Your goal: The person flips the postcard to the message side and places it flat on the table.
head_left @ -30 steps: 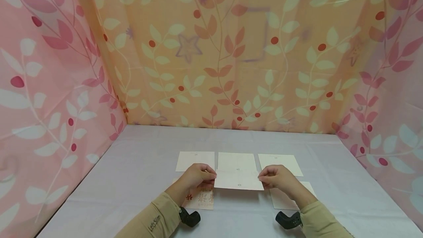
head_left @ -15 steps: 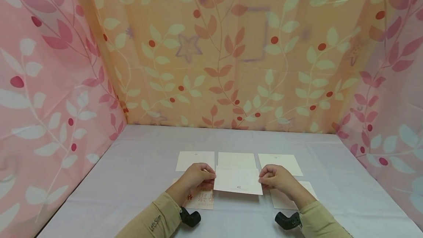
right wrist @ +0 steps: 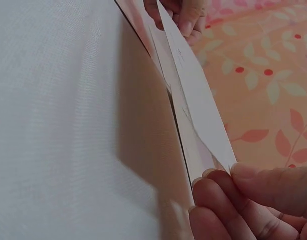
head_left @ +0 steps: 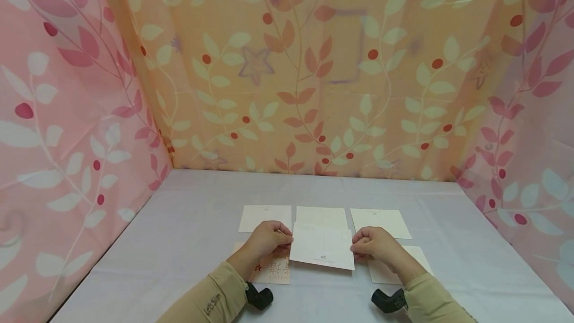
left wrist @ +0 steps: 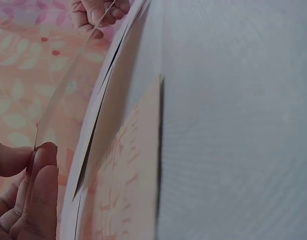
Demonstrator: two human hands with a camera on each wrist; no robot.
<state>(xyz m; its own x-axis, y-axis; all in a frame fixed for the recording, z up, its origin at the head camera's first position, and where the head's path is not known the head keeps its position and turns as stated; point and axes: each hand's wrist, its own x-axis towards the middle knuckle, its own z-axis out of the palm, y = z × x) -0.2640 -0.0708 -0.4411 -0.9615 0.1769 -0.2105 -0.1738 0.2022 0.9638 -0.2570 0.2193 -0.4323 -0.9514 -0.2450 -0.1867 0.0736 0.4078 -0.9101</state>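
Observation:
A white card is held up above the table between both hands. My left hand pinches its left edge between thumb and fingers, and my right hand pinches the right edge. In the right wrist view the raised card stands apart from the tabletop, its face toward the camera; small writing marks it. Under it, part of a pale card shows in the middle of the back row. Beside the left hand lies a card with orange characters, partly hidden by that hand.
Back-row cards lie at left and right. Another card sits under the right forearm. A white cloth covers the table; leaf-patterned curtains stand behind and at both sides. Each wrist wears a black device.
The held card has come slightly toward the person, its near edge now lower and slanting down at the right. The right hand has dropped a little; the left has barely moved.

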